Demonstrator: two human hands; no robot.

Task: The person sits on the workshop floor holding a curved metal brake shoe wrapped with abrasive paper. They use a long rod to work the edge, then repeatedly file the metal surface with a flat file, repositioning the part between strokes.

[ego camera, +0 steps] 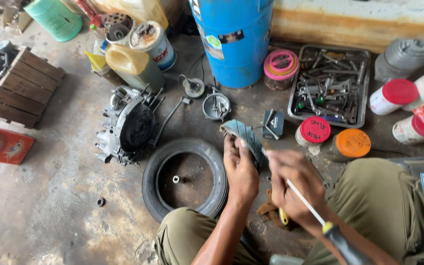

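1. The curved brake shoe sits in the left hand, whose grip is closed around its lower end, so the ribbed face tilts up toward the worker and stays steady off the floor.
2. The right hand, just right of that grip, is closed on a thin pale rod; it looks like a small file or brush, but the motion blur keeps me from telling which. Its tip seems to meet the shoe's edge, though the fingers hide the contact.
3. A screwdriver with a yellow collar and black handle lies across the right forearm, cut off at the bottom edge.
4. Below both grips, a brown rag lies on the floor, half hidden by the wrists.
5. Left of the left grip, a small tyre lies flat with loose bits inside it, and beyond it stands an engine casing.
6. Beyond the grips, a metal tray of tools and a blue drum sit within reach; the drum's top is out of frame.
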